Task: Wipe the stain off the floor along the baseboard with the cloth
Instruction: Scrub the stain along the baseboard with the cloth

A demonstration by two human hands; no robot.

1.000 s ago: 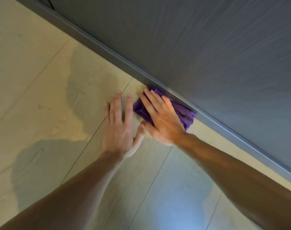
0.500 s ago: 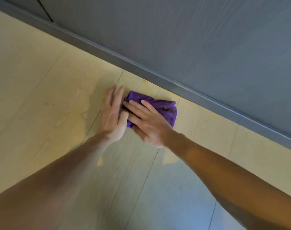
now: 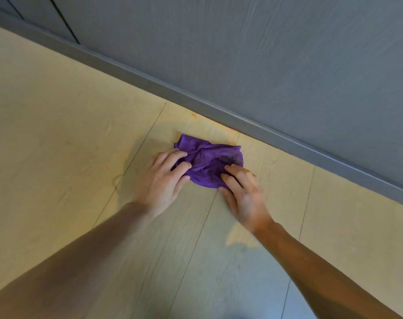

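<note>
A crumpled purple cloth (image 3: 207, 161) lies on the pale wood-plank floor (image 3: 58, 139), a short way in front of the grey baseboard (image 3: 218, 112). My left hand (image 3: 163, 180) grips the cloth's left edge with curled fingers. My right hand (image 3: 241, 194) holds its right lower edge with the fingertips. A dark smudge shows on the cloth's right side. An orange-brown stain (image 3: 216, 124) runs along the floor where it meets the baseboard, just beyond the cloth.
A grey wood-grain wall panel (image 3: 264, 54) rises behind the baseboard, running diagonally from upper left to lower right. My shadow darkens the floor (image 3: 218, 272) near the bottom of the view.
The cloth has been pulled back from the baseboard toward me. My right hand moved from on top of it to its right edge, and my left hand now grips its left edge.
</note>
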